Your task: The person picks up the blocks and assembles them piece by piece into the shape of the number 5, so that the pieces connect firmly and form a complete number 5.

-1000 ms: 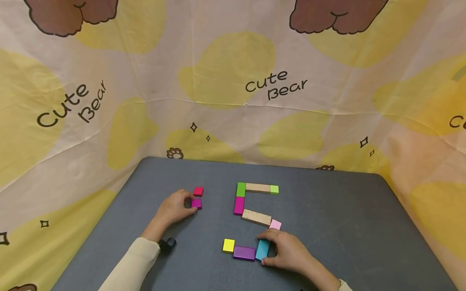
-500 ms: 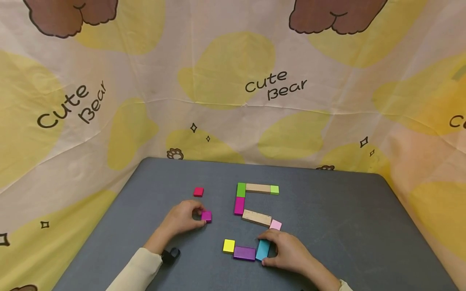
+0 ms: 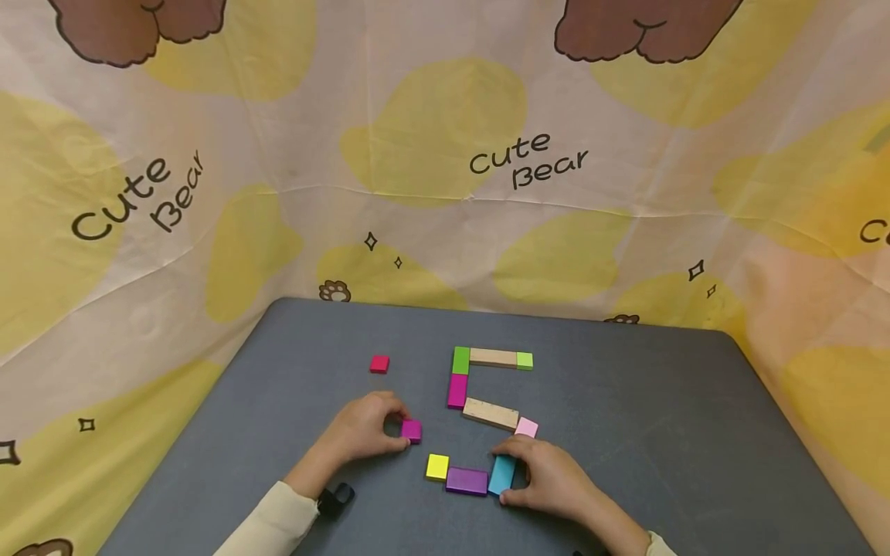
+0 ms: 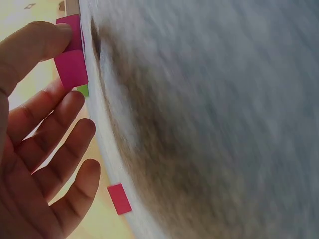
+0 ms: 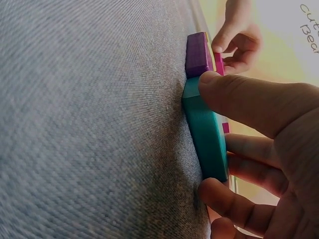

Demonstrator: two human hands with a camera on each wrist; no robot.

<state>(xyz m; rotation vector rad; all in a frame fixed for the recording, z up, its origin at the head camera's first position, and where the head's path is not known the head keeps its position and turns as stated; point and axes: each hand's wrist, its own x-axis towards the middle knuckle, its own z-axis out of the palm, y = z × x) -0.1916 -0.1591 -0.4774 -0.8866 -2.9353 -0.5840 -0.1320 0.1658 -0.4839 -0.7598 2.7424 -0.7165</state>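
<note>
My left hand (image 3: 368,426) pinches a small magenta block (image 3: 412,431) between thumb and fingertips, left of the yellow block (image 3: 437,467). In the left wrist view the thumb lies on one face of the magenta block (image 4: 72,69), while the other fingers spread loosely. My right hand (image 3: 552,479) grips a blue block (image 3: 502,474) by its two ends, thumb near and fingers far. That block rests on the table beside a purple block (image 3: 467,481); a pink block (image 3: 526,427) lies just beyond the right fingertips.
A dark magenta block (image 3: 456,391), a green block (image 3: 461,361), two plain wooden blocks, the upper one (image 3: 492,357) and lower one (image 3: 490,413), and a light green block (image 3: 524,361) continue the row. A red block (image 3: 378,364) lies apart on the grey table (image 3: 660,401).
My left hand has carried the magenta block from beside the red block toward the near right, close to the yellow block. My right hand and the blue block have stayed in place.
</note>
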